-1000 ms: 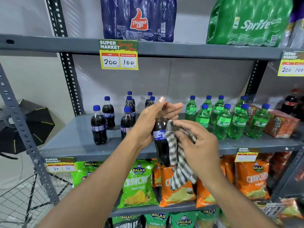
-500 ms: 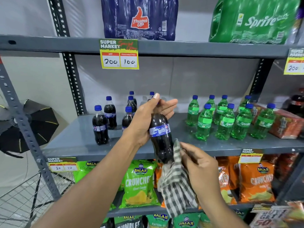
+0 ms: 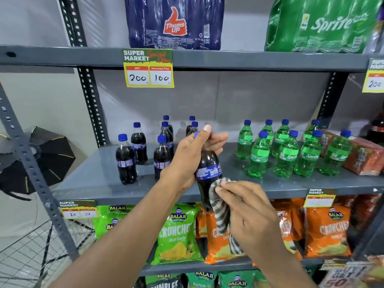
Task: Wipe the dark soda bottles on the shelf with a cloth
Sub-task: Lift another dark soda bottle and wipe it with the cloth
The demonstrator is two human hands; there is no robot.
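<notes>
My left hand (image 3: 194,156) grips the neck and shoulder of a dark soda bottle (image 3: 207,173) with a blue label, held upright in front of the grey middle shelf (image 3: 93,177). My right hand (image 3: 247,213) presses a grey-and-white checked cloth (image 3: 220,206) against the bottle's lower right side; the rest of the cloth hangs down below the hand. Several more dark soda bottles (image 3: 125,161) with blue caps stand on the left part of the shelf, behind and left of my left hand.
Several green Sprite bottles (image 3: 286,154) and a red carton (image 3: 363,156) stand on the shelf's right part. Shrink-wrapped packs sit on the top shelf, crisp bags (image 3: 178,231) on the lower one. A wire basket (image 3: 25,252) and a dark umbrella-like reflector (image 3: 49,156) are at the left.
The cloth dropped from the bottle's label down to its base, then came back up to the lower body. My left hand kept hold of the bottle, which shifted slightly.
</notes>
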